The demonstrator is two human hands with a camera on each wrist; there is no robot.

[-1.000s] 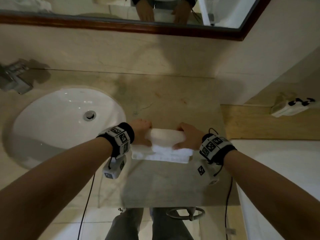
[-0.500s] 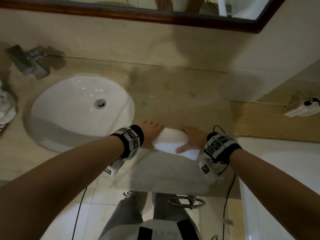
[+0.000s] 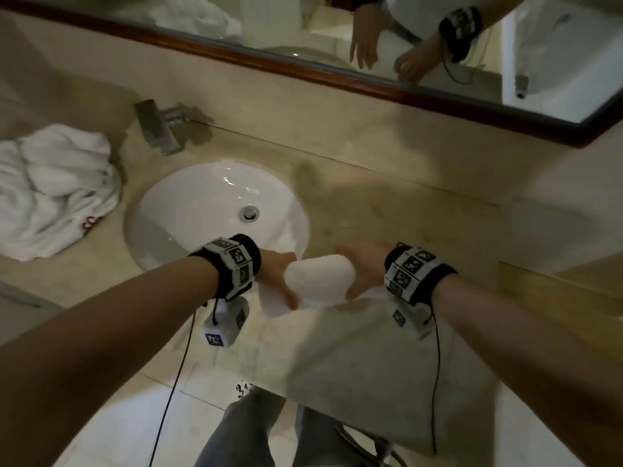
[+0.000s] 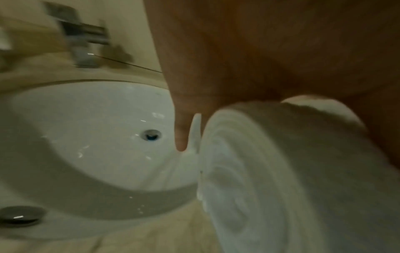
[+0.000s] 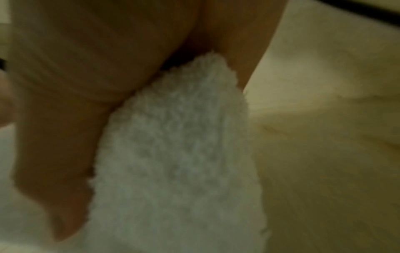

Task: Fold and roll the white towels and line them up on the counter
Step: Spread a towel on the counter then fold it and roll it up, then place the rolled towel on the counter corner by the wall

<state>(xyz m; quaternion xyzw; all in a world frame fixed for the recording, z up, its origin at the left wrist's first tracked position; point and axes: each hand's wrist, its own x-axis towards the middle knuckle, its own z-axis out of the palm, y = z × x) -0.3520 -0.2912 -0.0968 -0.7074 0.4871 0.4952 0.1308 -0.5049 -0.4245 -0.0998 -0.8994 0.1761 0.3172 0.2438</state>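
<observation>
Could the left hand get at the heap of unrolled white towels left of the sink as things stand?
Probably not right away. The left hand grips one end of the rolled towel, with the right hand on the other. Nothing blocks the counter toward the heap beyond the sink; it must let go first.

Both your forearms reach forward over the bench's front edge, a marker band on each wrist. Your left hand (image 3: 278,274) and right hand (image 3: 362,269) face each other, fingers curled round opposite ends of the rolled towel (image 3: 318,281).
</observation>
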